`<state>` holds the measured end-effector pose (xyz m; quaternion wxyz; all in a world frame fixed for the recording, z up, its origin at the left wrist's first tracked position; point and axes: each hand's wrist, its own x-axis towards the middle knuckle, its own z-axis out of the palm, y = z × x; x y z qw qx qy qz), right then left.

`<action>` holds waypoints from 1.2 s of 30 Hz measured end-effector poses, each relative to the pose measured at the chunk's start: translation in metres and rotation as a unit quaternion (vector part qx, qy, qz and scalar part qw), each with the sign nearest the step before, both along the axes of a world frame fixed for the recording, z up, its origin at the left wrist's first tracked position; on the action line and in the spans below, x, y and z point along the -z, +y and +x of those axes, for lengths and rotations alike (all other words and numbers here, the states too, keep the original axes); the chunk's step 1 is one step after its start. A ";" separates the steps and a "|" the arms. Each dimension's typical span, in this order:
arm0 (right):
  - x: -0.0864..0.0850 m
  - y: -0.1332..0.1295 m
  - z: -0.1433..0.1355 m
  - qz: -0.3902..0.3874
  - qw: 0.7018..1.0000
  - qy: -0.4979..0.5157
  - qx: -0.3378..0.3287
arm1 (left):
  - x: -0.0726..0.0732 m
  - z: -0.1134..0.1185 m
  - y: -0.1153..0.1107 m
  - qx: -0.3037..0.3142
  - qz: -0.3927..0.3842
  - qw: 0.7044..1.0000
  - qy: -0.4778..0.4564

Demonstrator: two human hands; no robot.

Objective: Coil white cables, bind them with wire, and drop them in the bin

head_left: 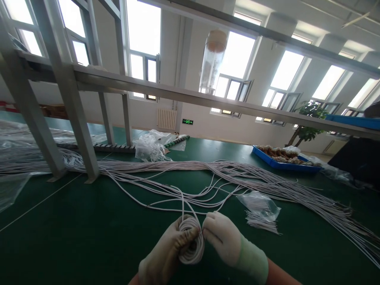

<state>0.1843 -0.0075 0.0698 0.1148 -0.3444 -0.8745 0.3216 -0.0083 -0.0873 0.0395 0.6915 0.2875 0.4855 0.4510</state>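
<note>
Coil of white cable (pixel 192 259): held above the green tabletop (pixel 97 237), near the person, its round face turned up; a firm, even grip should stop the turns from springing apart.
Left gloved hand (pixel 166 247): closed around the coil's left side, thumb pressed across the turns; that thumb seems best kept flat so no loop slips.
Right gloved hand (pixel 222 237): fingers curled together at the coil's right edge; whether they pinch a strand, I cannot tell. Light, steady tension would suit.
Cable lengths at the top (pixel 182 196): rising from the coil and bending toward the loose strands; guide them without twist or kink.
Long cable bundle (pixel 184 166): stretched across the tabletop beyond both hands; keep its strands from snagging.
Clear plastic bag (pixel 261 204): to the right, partly over short cable pieces (pixel 261 223).
</note>
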 end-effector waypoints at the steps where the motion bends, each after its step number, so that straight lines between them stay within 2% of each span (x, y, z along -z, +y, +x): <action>1: -0.001 -0.001 -0.002 -0.113 0.993 0.022 0.033 | -0.002 0.002 0.001 -0.006 0.001 1.000 -0.015; 2: -0.001 -0.001 -0.003 -0.238 0.968 0.045 0.060 | -0.004 0.003 0.002 -0.011 0.007 1.000 -0.023; 4: 0.001 0.000 -0.002 -0.447 0.887 0.086 0.075 | -0.007 0.005 0.003 -0.014 0.023 0.999 -0.028; 5: 0.003 0.001 -0.001 -0.498 0.858 0.106 0.068 | -0.008 0.005 0.002 -0.013 0.027 0.999 -0.032; 6: 0.006 0.003 0.001 -0.501 0.854 0.127 0.063 | -0.009 0.005 0.001 -0.012 0.030 0.999 -0.038; 7: 0.008 0.004 0.003 -0.461 0.873 0.146 0.064 | -0.009 0.004 0.000 -0.014 0.031 0.999 -0.041; 8: 0.011 0.005 0.005 -0.384 0.908 0.154 0.068 | -0.009 0.003 -0.001 -0.015 0.030 0.999 -0.039; 10: 0.015 0.007 0.010 -0.165 0.974 0.142 0.065 | -0.008 0.001 -0.004 -0.010 0.029 0.999 -0.011; 11: 0.017 0.007 0.012 -0.060 0.989 0.126 0.046 | -0.008 0.000 -0.005 -0.005 0.031 0.999 0.011; 12: 0.018 0.008 0.013 0.025 0.994 0.107 0.017 | -0.007 -0.001 -0.005 0.000 0.034 0.999 0.031; 14: 0.018 0.008 0.014 0.128 0.989 0.065 -0.041 | -0.007 -0.002 -0.006 0.005 0.040 0.998 0.055; 17: 0.013 0.005 0.009 0.173 0.982 0.024 -0.072 | -0.006 -0.003 -0.004 0.007 0.029 0.998 0.057; 19: 0.008 0.002 0.003 0.117 0.992 0.033 -0.038 | -0.004 -0.003 -0.003 0.008 0.018 0.999 0.027; 20: 0.006 0.000 0.000 0.041 0.998 0.044 -0.008 | -0.003 -0.002 -0.002 0.006 0.015 1.000 0.003; 21: 0.003 -0.001 -0.004 -0.069 0.996 0.058 0.026 | -0.002 -0.002 0.000 0.000 0.016 1.000 -0.021; 22: 0.002 -0.002 -0.006 -0.194 0.977 0.070 0.055 | -0.002 -0.001 0.000 -0.006 0.020 0.999 -0.042; 24: 0.000 -0.002 -0.010 -0.399 0.910 0.078 0.084 | -0.003 0.001 0.002 -0.014 0.029 0.998 -0.059; 25: 0.001 -0.001 -0.011 -0.448 0.886 0.080 0.084 | -0.004 0.001 0.002 -0.015 0.033 0.998 -0.059; 26: 0.002 -0.001 -0.010 -0.453 0.883 0.087 0.085 | -0.005 0.001 0.001 -0.014 0.034 0.998 -0.053; 28: 0.006 -0.001 -0.006 -0.358 0.922 0.112 0.094 | -0.008 0.001 -0.001 -0.011 0.029 0.999 -0.037; 31: 0.012 0.000 0.004 -0.089 0.984 0.135 0.074 | -0.009 -0.002 -0.004 -0.005 0.040 0.999 0.004; 33: 0.012 0.002 0.011 0.058 0.993 0.098 0.014 | -0.009 -0.005 -0.006 -0.003 0.048 0.998 0.030; 36: 0.008 0.005 0.014 0.168 0.983 0.030 -0.065 | -0.009 -0.005 -0.006 0.005 0.037 0.998 0.051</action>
